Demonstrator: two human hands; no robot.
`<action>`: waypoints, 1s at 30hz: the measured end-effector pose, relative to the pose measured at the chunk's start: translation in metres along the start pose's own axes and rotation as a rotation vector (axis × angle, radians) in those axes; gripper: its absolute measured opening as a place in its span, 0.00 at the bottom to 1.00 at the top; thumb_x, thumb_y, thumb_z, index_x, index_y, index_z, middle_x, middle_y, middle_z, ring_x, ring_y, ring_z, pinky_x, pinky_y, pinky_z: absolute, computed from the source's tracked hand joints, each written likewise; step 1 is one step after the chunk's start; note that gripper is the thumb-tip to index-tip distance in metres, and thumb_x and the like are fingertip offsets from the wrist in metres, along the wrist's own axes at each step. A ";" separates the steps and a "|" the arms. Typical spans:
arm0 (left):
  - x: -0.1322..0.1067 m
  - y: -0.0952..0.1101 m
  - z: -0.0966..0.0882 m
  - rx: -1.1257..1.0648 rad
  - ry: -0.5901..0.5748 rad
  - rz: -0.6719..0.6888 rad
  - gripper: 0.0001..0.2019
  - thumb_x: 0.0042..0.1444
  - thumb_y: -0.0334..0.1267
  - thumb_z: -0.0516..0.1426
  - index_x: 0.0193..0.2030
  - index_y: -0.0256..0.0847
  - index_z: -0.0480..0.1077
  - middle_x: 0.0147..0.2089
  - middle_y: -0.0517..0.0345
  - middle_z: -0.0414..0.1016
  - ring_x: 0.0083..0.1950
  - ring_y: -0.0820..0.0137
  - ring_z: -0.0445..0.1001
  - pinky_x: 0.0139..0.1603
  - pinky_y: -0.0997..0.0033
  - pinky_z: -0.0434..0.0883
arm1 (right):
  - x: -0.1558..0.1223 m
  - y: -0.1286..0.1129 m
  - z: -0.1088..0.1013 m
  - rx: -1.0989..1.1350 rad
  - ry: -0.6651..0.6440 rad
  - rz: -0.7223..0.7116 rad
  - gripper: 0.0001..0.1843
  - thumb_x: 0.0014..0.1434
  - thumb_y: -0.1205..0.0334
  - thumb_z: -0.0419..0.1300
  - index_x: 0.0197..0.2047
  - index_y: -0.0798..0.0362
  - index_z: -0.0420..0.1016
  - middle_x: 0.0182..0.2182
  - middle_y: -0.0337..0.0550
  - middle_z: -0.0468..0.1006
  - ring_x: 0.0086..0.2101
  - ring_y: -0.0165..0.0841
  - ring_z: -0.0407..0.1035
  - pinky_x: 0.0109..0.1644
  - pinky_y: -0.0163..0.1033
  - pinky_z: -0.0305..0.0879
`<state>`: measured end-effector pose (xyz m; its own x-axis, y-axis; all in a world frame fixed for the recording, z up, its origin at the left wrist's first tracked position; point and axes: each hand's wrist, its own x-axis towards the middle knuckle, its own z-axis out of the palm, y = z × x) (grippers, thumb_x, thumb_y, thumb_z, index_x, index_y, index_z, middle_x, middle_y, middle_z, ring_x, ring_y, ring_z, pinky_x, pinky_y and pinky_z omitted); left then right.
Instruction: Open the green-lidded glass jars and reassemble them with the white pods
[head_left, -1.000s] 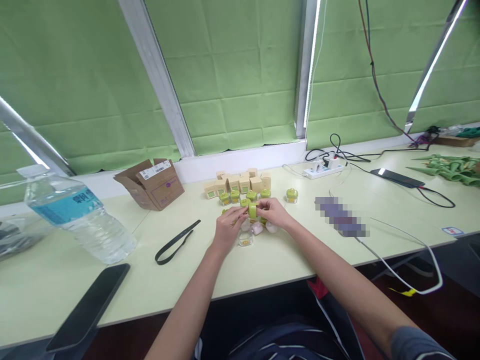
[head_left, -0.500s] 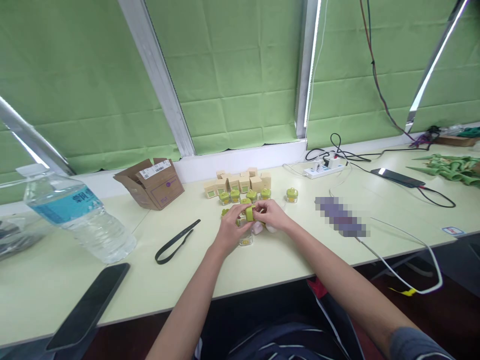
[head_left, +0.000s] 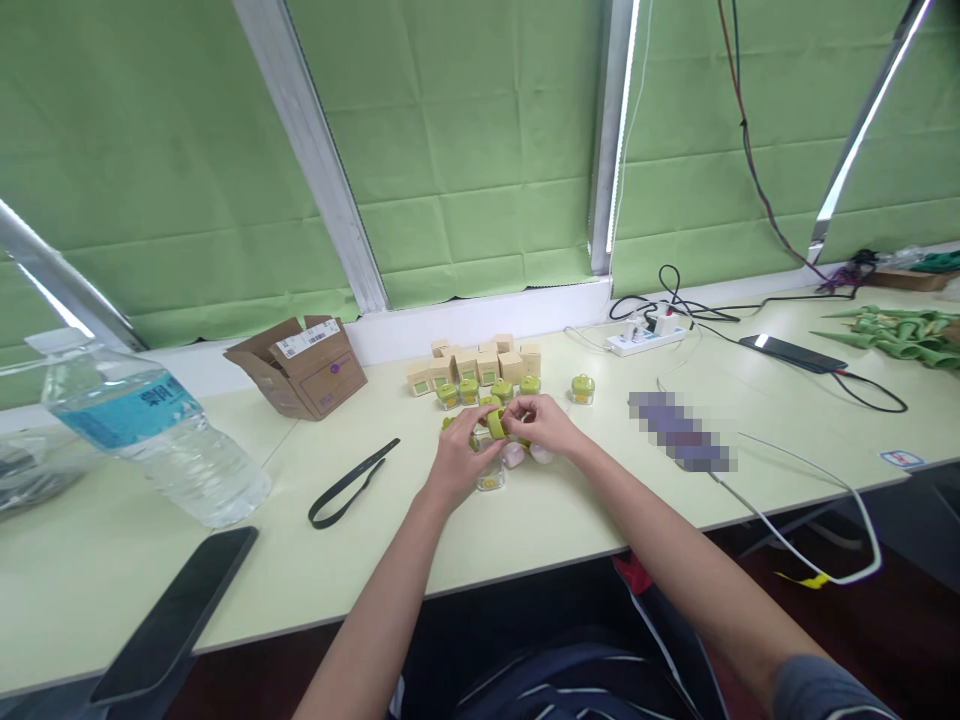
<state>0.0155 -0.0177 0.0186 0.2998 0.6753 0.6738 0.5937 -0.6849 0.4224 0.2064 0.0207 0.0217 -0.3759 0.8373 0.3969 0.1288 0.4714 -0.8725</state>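
Note:
A small green lid (head_left: pixel 496 424) is held up on its side between my hands. My left hand (head_left: pixel 456 455) grips its left edge, fingers over the top and thumb below. My right hand (head_left: pixel 546 424) is closed at the lid's right side, fingertips at its open face; whether they pinch anything tiny is hidden. Right under them stands an uncovered clear little jar (head_left: pixel 491 476) with a yellow mark. Beside it lie two pale pinkish pieces, one (head_left: pixel 513 456) nearer the jar and another (head_left: pixel 540 454) below my right wrist. Several jars with green lids (head_left: pixel 468 390) stand just behind.
Several small beige boxes (head_left: pixel 487 366) stand behind the jars, and a lone green-lidded jar (head_left: pixel 583 389) sits to their right. An open carton (head_left: pixel 322 370), black strap (head_left: pixel 349 490), water bottle (head_left: pixel 172 440) and phone (head_left: pixel 180 610) are left. A power strip (head_left: pixel 649 337) and cables lie right.
The lid has tilted slightly and shifted a little left. My right fingers have moved a bit at its open side, and more of the pale piece under my right hand shows.

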 end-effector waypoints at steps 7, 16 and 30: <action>0.000 0.000 -0.001 0.013 0.072 -0.084 0.21 0.54 0.40 0.63 0.55 0.44 0.68 0.50 0.52 0.76 0.44 0.66 0.74 0.45 0.65 0.71 | 0.001 0.000 -0.006 -0.004 0.072 0.000 0.09 0.52 0.57 0.62 0.30 0.55 0.75 0.26 0.38 0.75 0.26 0.28 0.65 0.31 0.34 0.62; 0.001 0.003 -0.007 0.009 0.175 -0.188 0.21 0.57 0.42 0.60 0.56 0.43 0.66 0.50 0.52 0.75 0.46 0.66 0.74 0.47 0.66 0.71 | 0.002 0.004 -0.023 -0.272 0.358 0.041 0.08 0.54 0.59 0.60 0.31 0.54 0.77 0.27 0.42 0.79 0.28 0.32 0.69 0.33 0.37 0.63; 0.001 0.002 -0.006 0.003 0.178 -0.250 0.22 0.57 0.44 0.59 0.57 0.42 0.66 0.48 0.53 0.76 0.45 0.67 0.74 0.48 0.65 0.70 | -0.002 0.013 -0.031 -0.775 0.299 0.200 0.06 0.54 0.61 0.62 0.34 0.51 0.81 0.33 0.48 0.81 0.38 0.41 0.68 0.38 0.40 0.56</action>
<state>0.0126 -0.0196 0.0234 0.0086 0.7644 0.6447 0.6351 -0.5022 0.5870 0.2369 0.0337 0.0184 -0.0354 0.9117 0.4094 0.7995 0.2716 -0.5358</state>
